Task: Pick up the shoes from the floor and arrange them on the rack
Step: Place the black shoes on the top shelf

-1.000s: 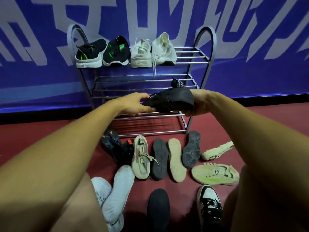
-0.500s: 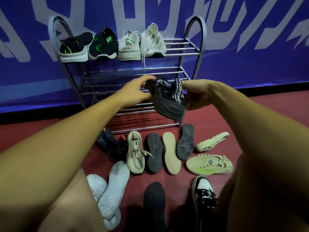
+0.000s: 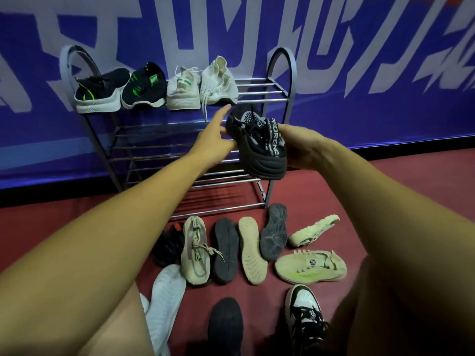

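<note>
Soft shoes (image 3: 250, 250) with bumpy soles lie jumbled on the smooth red floor (image 3: 308, 194), and above them the right hand (image 3: 300, 147) curls round a black knit shoe (image 3: 259, 147) while the left hand (image 3: 213, 142) touches its toe with straight fingers, in front of the shiny metal-bar rack (image 3: 293, 80) and blue wall (image 3: 385, 111).

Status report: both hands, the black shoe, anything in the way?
Right hand grips black shoe, airborne. Left hand open, touching it. Four shoes on rack top, leftward; path unblocked.
</note>
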Demonstrator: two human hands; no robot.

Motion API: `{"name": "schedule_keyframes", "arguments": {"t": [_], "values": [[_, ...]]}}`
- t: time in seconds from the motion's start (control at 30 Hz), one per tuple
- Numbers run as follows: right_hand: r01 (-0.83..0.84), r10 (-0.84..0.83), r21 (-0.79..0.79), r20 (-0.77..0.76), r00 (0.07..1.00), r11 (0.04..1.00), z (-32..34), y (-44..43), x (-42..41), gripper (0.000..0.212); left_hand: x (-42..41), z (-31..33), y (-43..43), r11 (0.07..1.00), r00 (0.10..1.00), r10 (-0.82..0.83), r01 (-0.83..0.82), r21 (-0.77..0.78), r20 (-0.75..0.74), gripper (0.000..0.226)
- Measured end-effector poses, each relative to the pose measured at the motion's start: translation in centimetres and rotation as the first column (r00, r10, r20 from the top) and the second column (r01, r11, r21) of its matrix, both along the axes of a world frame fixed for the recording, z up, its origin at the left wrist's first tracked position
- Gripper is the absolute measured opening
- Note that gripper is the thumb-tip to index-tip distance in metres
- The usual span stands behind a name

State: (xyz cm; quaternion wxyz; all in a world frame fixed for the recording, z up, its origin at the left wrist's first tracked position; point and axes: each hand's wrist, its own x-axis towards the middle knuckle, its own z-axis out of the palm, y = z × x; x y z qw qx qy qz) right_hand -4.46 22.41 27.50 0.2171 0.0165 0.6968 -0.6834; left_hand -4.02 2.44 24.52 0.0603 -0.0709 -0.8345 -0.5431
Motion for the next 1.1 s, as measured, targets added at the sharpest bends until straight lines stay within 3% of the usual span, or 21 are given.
{"name": "schedule_keyframes", "arguments": {"t": [0.07, 0.2, 0.3, 0.4, 0.5, 0.63, 0.83, 0.93, 1.03, 1.1], "values": [[0.088, -0.091, -0.070, -0.048, 0.995, 0.994, 0.1, 0.1, -0.4, 0.046, -0.3, 0.4, 1.1, 0.993, 0.994, 0.098, -0.101, 0.067, 0.049, 0.075], [0.217, -0.237, -0.165, -0.108, 0.966, 0.962, 0.5, 0.3, -0.8, 0.043, -0.5, 1.6, 2.7, 0.972, 0.984, 0.142, -0.159, 0.170, 0.105, 0.028], [0.330, -0.356, -0.167, -0.158, 0.921, 0.929, 0.8, 0.0, -1.6, 0.039, -0.5, 1.8, 3.2, 0.967, 0.982, 0.128, -0.155, 0.205, 0.137, 0.018], [0.401, -0.434, -0.196, -0.169, 0.885, 0.895, 0.5, -0.4, -2.4, 0.048, -0.5, 2.0, 3.2, 0.964, 0.983, 0.082, -0.120, 0.238, 0.165, 0.027], [0.459, -0.502, -0.239, -0.168, 0.848, 0.855, 0.3, -0.5, -3.2, 0.039, -0.7, 2.4, 2.9, 0.965, 0.984, -0.038, -0.009, 0.263, 0.175, 0.042], [0.410, -0.460, -0.252, -0.188, 0.868, 0.877, -0.1, -0.9, -3.9, 0.037, -1.7, 1.9, 3.1, 0.966, 0.981, -0.116, 0.074, 0.248, 0.155, 0.080], [0.343, -0.429, -0.329, -0.239, 0.871, 0.880, 0.2, -1.4, -5.1, 0.011, -4.3, 1.8, 4.1, 0.869, 0.989, -0.014, -0.062, 0.491, 0.150, 0.070], [0.343, -0.428, -0.314, -0.265, 0.864, 0.885, 0.5, -1.2, -5.6, 0.033, -5.2, 1.5, 4.7, 0.810, 0.983, 0.013, -0.117, 0.574, 0.182, 0.060], [0.316, -0.345, -0.140, -0.373, 0.861, 0.939, 0.2, -1.2, -5.8, 0.059, -6.0, 1.3, 5.6, 0.748, 0.982, 0.017, -0.137, 0.650, 0.188, 0.057], [0.327, -0.328, -0.076, -0.411, 0.851, 0.942, 0.3, -1.1, -5.8, 0.057, -6.5, 1.2, 6.0, 0.734, 0.983, 0.040, -0.149, 0.663, 0.178, 0.059]]}}
